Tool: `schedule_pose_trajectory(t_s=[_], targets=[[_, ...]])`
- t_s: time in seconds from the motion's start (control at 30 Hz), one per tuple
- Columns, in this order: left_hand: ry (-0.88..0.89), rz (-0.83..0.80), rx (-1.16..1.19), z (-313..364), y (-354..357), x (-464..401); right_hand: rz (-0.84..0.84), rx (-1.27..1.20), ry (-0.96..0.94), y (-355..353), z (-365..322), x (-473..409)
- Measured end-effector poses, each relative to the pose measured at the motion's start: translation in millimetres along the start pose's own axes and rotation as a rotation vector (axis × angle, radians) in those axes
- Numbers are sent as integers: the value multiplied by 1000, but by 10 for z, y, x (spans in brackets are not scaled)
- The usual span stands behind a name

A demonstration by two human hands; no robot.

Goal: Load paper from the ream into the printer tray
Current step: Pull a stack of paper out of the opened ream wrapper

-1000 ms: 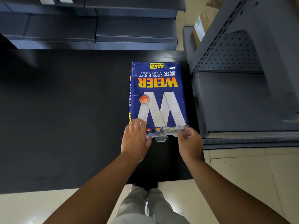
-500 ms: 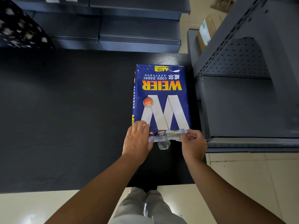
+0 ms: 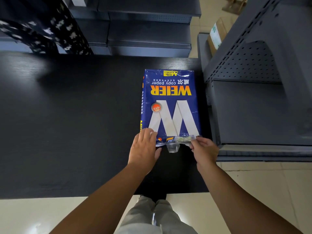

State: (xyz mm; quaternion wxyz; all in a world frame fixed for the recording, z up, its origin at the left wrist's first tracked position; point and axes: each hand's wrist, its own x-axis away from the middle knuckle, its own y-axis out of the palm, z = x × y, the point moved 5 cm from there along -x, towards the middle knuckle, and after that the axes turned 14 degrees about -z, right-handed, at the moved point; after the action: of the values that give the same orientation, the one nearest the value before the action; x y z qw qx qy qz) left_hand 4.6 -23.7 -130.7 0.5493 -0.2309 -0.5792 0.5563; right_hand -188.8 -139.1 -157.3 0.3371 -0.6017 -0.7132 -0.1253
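Observation:
A blue wrapped ream of copy paper (image 3: 170, 102) lies flat on the black table (image 3: 67, 124), its label upside down to me. My left hand (image 3: 143, 149) rests on the ream's near left corner, fingers spread over the wrapper. My right hand (image 3: 203, 149) pinches the crumpled wrapper flap (image 3: 179, 141) at the ream's near right end. The near end of the wrapper looks partly torn, with a clear strip hanging down. No printer tray can be made out.
A grey metal shelving unit (image 3: 249, 107) stands just right of the table, close to the ream. Dark shelves (image 3: 148, 31) run along the far side. Another person in patterned dark clothing (image 3: 47, 27) stands at the far left. A cardboard box (image 3: 217, 34) sits behind.
My hands stay at the ream's near end; the right hand has shifted slightly along the flap. A person in patterned clothing has come into view at the far left.

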Motion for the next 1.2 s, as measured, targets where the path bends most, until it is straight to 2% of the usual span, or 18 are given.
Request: schedule_pose_trajectory(t_s=[0.23, 0.5, 0.8, 0.87, 0.97, 1.03, 1.2], targets=[[-113, 41, 248, -44, -43, 288, -195, 92, -38, -102, 31, 117], [-325, -17, 749, -111, 93, 516, -316, 103, 78, -410, 260, 320], [-450, -93, 839, -188, 256, 571, -623, 385, 229, -526, 558, 695], [-437, -116, 870, -216, 300, 602, -585, 430, 144, -445, 417, 559], [-386, -132, 887, -195, 304, 650, -433, 294, -10, -312, 136, 341], [-382, -122, 904, -173, 270, 660, -367, 312, -88, -249, 41, 265], [-423, -101, 957, -267, 355, 511, -369, 384, -174, -158, 46, 290]])
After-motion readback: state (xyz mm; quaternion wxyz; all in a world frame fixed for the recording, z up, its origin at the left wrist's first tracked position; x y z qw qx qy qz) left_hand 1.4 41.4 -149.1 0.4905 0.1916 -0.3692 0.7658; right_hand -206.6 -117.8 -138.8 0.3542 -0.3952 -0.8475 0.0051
